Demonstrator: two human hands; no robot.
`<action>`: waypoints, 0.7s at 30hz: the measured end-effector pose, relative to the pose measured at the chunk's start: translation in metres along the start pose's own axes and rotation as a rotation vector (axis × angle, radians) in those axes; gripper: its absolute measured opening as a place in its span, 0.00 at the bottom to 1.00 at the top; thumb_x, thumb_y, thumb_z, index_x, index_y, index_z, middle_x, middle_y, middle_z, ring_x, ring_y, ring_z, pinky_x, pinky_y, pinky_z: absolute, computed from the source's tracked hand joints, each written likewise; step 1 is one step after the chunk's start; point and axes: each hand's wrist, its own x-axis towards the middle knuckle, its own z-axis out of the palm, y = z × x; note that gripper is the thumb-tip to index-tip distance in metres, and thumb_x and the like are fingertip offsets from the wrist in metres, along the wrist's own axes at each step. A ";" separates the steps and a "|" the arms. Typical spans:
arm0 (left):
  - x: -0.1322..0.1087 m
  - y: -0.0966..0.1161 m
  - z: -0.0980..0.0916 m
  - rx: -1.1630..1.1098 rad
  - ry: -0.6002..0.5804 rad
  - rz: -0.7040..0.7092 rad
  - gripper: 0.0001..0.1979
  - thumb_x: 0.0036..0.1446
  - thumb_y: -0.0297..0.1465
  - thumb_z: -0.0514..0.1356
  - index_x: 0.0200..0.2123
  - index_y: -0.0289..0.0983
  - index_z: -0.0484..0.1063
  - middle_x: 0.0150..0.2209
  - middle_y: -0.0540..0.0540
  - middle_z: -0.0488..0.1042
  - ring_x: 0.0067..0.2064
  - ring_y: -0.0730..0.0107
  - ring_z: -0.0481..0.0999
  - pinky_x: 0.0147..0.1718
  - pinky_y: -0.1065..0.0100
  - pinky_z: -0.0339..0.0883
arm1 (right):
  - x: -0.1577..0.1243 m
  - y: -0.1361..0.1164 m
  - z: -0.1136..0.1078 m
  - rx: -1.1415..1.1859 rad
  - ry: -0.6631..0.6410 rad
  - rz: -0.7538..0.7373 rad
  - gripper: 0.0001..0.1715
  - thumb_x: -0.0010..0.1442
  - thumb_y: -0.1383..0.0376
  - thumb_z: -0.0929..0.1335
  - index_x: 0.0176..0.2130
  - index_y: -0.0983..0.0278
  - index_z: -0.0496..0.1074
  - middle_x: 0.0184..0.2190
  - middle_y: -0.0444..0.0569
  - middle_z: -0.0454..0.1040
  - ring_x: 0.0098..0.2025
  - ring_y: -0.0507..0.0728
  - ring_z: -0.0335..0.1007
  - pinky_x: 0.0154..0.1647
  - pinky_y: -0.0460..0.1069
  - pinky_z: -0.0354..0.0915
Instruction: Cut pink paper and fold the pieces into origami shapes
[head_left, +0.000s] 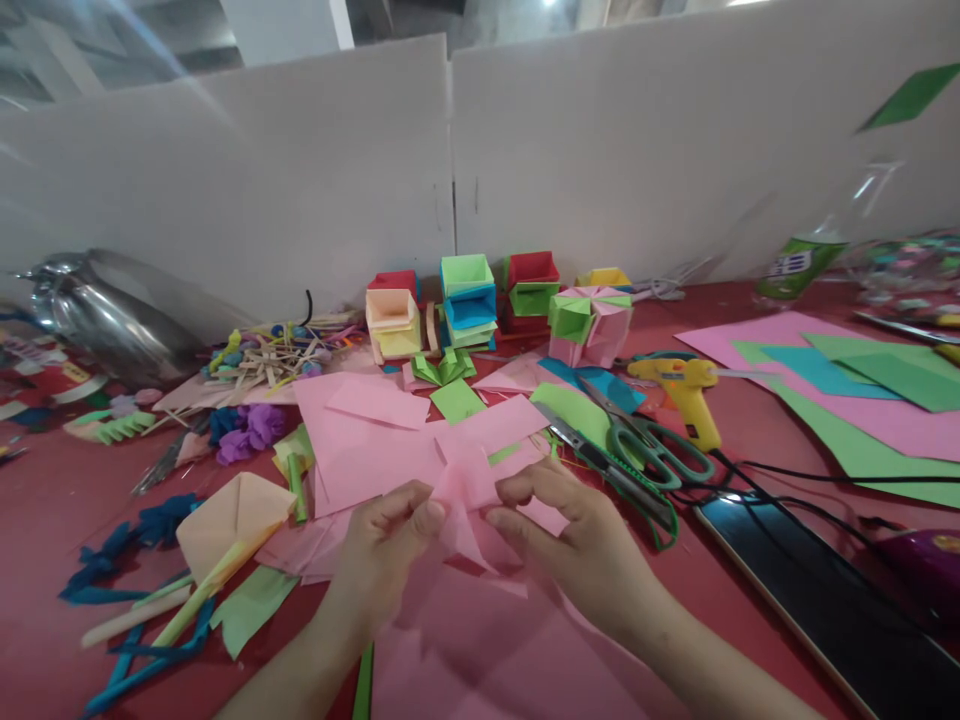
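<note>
Between my two hands is a folded piece of pink paper [466, 490], partly opened out and raised above the table. My left hand [396, 535] pinches its left side between thumb and fingers. On its right side, the thumb and forefinger of my right hand [559, 520] are closed on the paper. Pink sheets [360, 450] lie just behind the hands, and a large pink sheet [495, 650] spreads beneath them. Green-handled scissors [652, 450] and a dark-bladed cutter [611, 460] rest to the right of my right hand.
Folded paper boxes [466, 300] stand along the white partition [600, 150]. A yellow glue gun [690, 395], its cable and a phone [810, 590] lie right. Further right stands a glass bottle [814, 240]. Left are paper flowers [255, 430], sticks [262, 365] and a metal jug [112, 320].
</note>
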 end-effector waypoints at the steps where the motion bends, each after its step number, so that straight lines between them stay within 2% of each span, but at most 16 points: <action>1: -0.001 0.000 0.000 0.015 0.021 -0.011 0.16 0.48 0.40 0.62 0.19 0.35 0.68 0.19 0.53 0.63 0.24 0.74 0.62 0.26 0.73 0.57 | 0.000 0.000 0.001 0.011 -0.019 0.010 0.05 0.52 0.66 0.70 0.26 0.62 0.70 0.26 0.43 0.72 0.32 0.54 0.67 0.36 0.49 0.62; 6: -0.003 0.001 0.004 -0.042 0.066 -0.078 0.18 0.47 0.43 0.62 0.18 0.35 0.66 0.17 0.54 0.61 0.22 0.74 0.61 0.23 0.73 0.57 | -0.001 0.003 0.002 0.000 -0.073 -0.083 0.11 0.54 0.66 0.69 0.21 0.62 0.68 0.26 0.43 0.70 0.33 0.54 0.65 0.38 0.49 0.61; 11: -0.003 0.002 0.006 -0.001 0.019 -0.150 0.16 0.50 0.42 0.60 0.21 0.35 0.67 0.19 0.54 0.62 0.23 0.74 0.62 0.23 0.74 0.55 | -0.002 0.002 0.000 -0.069 -0.047 -0.215 0.09 0.53 0.68 0.70 0.22 0.61 0.70 0.25 0.44 0.71 0.33 0.55 0.63 0.37 0.51 0.60; 16: -0.001 -0.001 0.004 0.025 0.076 -0.116 0.14 0.47 0.40 0.63 0.30 0.37 0.66 0.20 0.55 0.63 0.21 0.77 0.60 0.22 0.75 0.53 | -0.002 -0.002 0.001 -0.066 -0.071 -0.205 0.10 0.52 0.69 0.70 0.21 0.61 0.71 0.24 0.43 0.71 0.32 0.55 0.63 0.35 0.51 0.61; 21: -0.004 0.001 0.002 0.012 0.066 -0.141 0.13 0.50 0.40 0.61 0.34 0.38 0.66 0.21 0.55 0.64 0.23 0.76 0.62 0.23 0.75 0.54 | -0.002 -0.002 0.002 -0.022 -0.058 -0.139 0.09 0.52 0.69 0.70 0.22 0.62 0.70 0.24 0.44 0.70 0.32 0.54 0.64 0.35 0.50 0.61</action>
